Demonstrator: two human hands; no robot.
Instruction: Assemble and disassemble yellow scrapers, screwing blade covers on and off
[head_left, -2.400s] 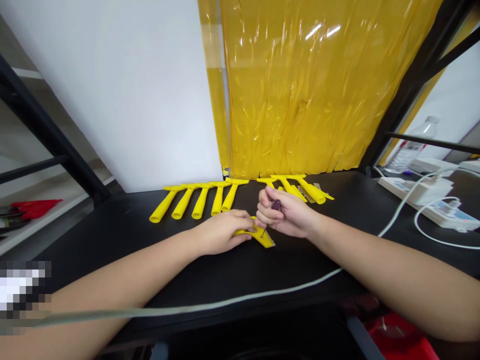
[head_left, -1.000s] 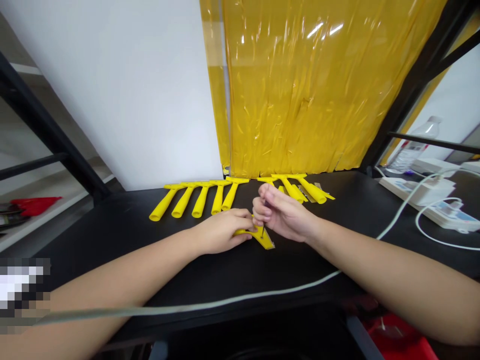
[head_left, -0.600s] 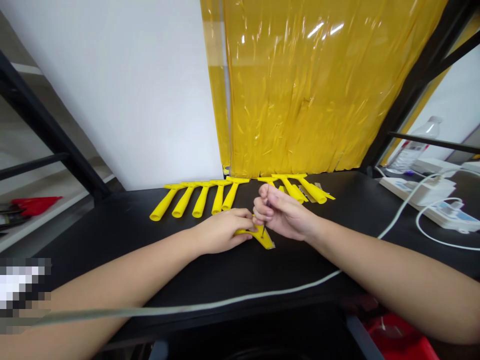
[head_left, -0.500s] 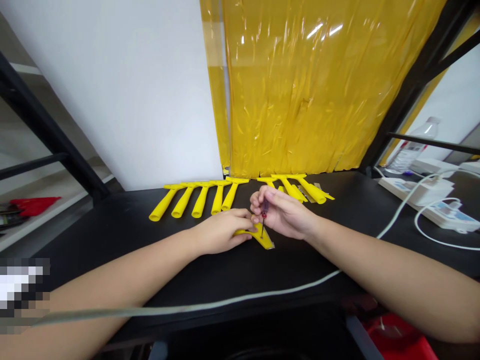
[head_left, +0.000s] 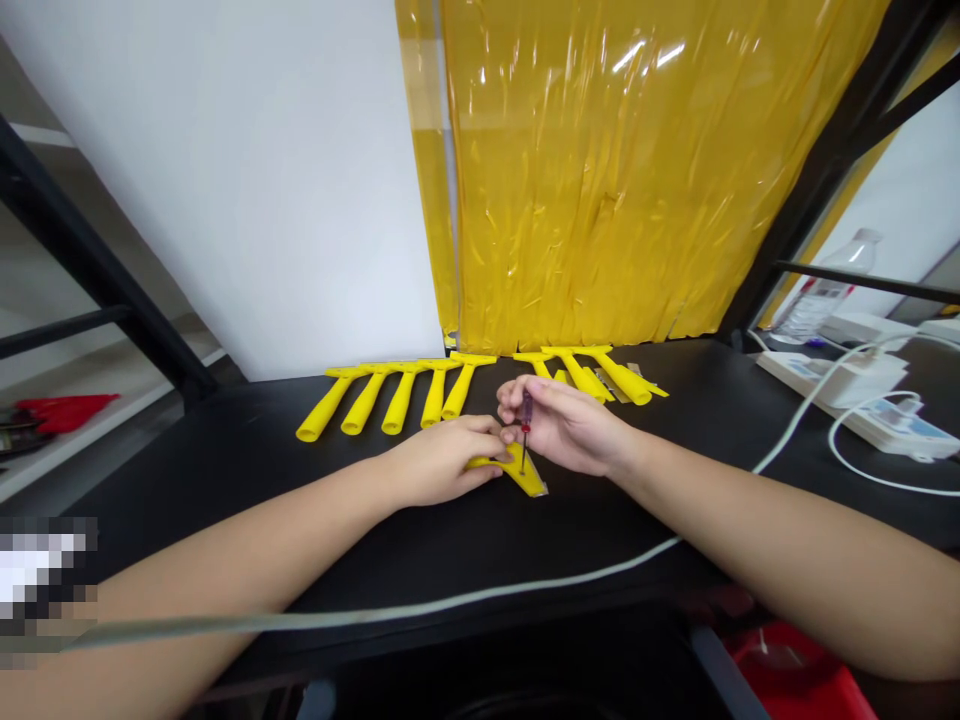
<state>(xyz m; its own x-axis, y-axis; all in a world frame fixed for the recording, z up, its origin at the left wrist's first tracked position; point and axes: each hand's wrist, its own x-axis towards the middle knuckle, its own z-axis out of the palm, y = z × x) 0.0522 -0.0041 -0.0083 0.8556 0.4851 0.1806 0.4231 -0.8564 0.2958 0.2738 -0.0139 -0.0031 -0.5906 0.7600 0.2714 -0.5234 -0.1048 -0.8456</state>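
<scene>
A yellow scraper [head_left: 530,482] with a thin blade edge lies on the black table [head_left: 450,560]. My left hand [head_left: 448,462] is closed around its handle, which the fingers mostly hide. In my right hand [head_left: 566,425] is a screwdriver [head_left: 526,415] with a dark purple-red handle, held upright between the fingers. Its thin shaft points down, and the tip meets the scraper's head at a small dark spot, perhaps a screw. Behind my left hand stands a row of several yellow scrapers [head_left: 360,405], handles toward me.
More yellow scrapers [head_left: 622,380] lie behind my right hand, with flat clear-grey pieces beside them. A pale cable [head_left: 480,597] crosses the table's front. To the right are a power strip [head_left: 862,405] and a plastic bottle [head_left: 829,285]. A red bin [head_left: 806,680] sits below.
Both hands keep nearly the same place and grip. The screwdriver stays upright on the scraper, with only a very slight shift in the whole view.
</scene>
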